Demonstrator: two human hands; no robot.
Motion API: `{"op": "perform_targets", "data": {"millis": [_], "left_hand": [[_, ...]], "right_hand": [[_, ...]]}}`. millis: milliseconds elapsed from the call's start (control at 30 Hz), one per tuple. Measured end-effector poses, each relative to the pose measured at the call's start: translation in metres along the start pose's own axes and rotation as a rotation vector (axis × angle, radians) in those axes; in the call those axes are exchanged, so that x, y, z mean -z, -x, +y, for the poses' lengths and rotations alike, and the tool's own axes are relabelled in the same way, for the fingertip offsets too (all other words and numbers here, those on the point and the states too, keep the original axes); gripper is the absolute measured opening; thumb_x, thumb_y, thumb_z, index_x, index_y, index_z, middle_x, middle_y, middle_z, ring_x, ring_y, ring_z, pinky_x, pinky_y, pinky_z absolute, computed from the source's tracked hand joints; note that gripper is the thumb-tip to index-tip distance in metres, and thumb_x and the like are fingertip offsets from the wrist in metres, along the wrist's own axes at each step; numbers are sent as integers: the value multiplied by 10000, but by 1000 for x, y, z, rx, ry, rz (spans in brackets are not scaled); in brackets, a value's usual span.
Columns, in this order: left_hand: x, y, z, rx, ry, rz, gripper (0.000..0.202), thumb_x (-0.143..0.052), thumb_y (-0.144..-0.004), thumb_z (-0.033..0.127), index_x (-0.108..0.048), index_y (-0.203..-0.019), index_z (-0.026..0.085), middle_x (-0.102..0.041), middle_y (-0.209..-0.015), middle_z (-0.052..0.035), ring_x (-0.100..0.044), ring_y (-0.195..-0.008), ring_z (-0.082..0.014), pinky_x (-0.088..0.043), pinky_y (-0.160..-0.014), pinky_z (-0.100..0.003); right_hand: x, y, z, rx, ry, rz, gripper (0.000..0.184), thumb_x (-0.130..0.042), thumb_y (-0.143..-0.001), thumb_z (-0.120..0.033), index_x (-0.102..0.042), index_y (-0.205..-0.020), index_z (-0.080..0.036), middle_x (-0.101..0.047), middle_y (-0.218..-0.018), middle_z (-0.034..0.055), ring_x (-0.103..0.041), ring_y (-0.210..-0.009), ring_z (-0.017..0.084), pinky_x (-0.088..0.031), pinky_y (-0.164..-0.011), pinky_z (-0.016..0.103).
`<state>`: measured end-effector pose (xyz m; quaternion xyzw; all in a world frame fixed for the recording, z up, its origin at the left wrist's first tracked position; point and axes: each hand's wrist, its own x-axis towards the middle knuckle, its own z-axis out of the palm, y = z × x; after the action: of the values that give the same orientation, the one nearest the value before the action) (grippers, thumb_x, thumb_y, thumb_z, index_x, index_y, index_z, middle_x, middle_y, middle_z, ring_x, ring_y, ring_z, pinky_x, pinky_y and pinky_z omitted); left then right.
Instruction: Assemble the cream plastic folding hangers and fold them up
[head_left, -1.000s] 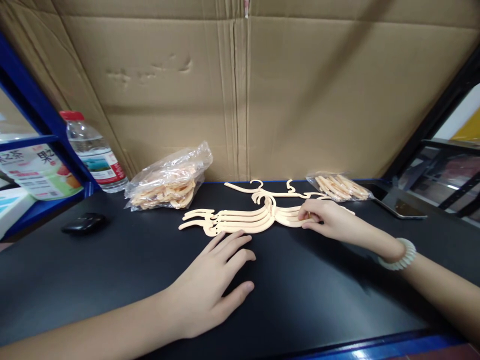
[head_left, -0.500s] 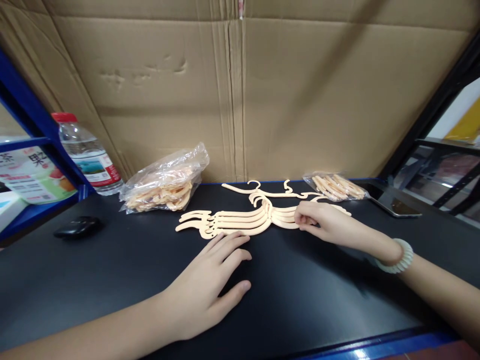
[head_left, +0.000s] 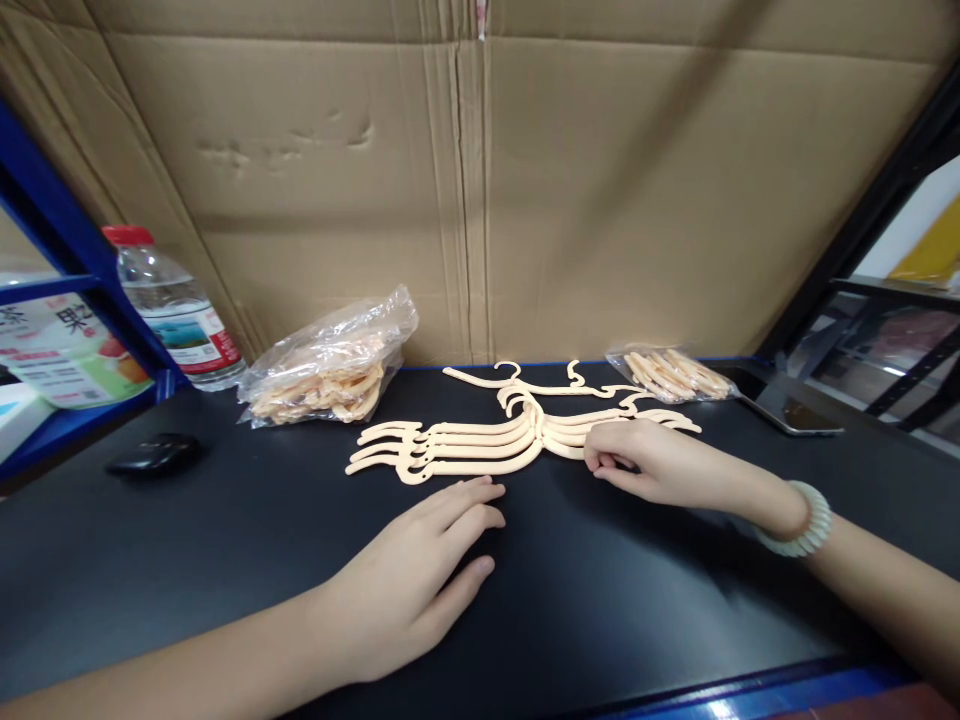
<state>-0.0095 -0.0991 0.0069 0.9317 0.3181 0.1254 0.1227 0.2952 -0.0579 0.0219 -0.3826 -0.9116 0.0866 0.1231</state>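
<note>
Several cream plastic hangers (head_left: 480, 445) lie fanned in a row on the black table (head_left: 225, 560). My right hand (head_left: 645, 462) rests on the right ends of these hangers, fingers curled and pinching at the nearest one. My left hand (head_left: 416, 580) lies flat on the table just in front of the hangers' left half, fingers stretched out and holding nothing. Two more hangers (head_left: 540, 383) lie behind the row. A beaded bracelet (head_left: 799, 520) is on my right wrist.
A clear bag of hangers (head_left: 326, 375) sits at the back left, a smaller bag (head_left: 671, 373) at the back right. A water bottle (head_left: 176, 310), a black object (head_left: 154, 453) and blue shelving (head_left: 45, 290) stand left. A cardboard wall (head_left: 480, 180) closes the back. A phone (head_left: 784, 410) lies right.
My right hand has slid a little toward me along the hangers' right ends, and the row has shifted slightly left. My left hand has drawn back a little from the hangers.
</note>
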Motion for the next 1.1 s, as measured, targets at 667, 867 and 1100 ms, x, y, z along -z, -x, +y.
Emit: {"op": "perform_targets", "data": {"millis": [667,867,1100], "left_hand": [[3,-3,0,-44,33,12,285,-464,-914,197,-543,-1187,218,-517,-1380,-96,-488,-1282,-250,-451,-1054,-401],[3,-1,-1,-45,32,9,289,-461,-914,191,-537,-1192,211,-510,-1382,-104,-475,-1292,-249,-439,-1065,-401],[3,0,0,-52,48,42,285,-471,-902,180,-549,-1174,216,-525,-1362,-100,-483,-1283,-255,-445,-1058,-405]], "right_hand": [[2,1,-8,53,-25,-83,155,-485,-733,-42,-514,-683,-186,-557,-705,-4,-495,-650,122,-368,-624,247],[5,-1,1,25,2,192,170,-468,-847,-119,-604,-767,-184,-608,-728,36,-520,-698,162,-396,-660,288],[12,-5,33,-161,91,347,300,-439,-942,-310,-623,-748,-174,-645,-737,61,-560,-692,180,-415,-655,311]]}}
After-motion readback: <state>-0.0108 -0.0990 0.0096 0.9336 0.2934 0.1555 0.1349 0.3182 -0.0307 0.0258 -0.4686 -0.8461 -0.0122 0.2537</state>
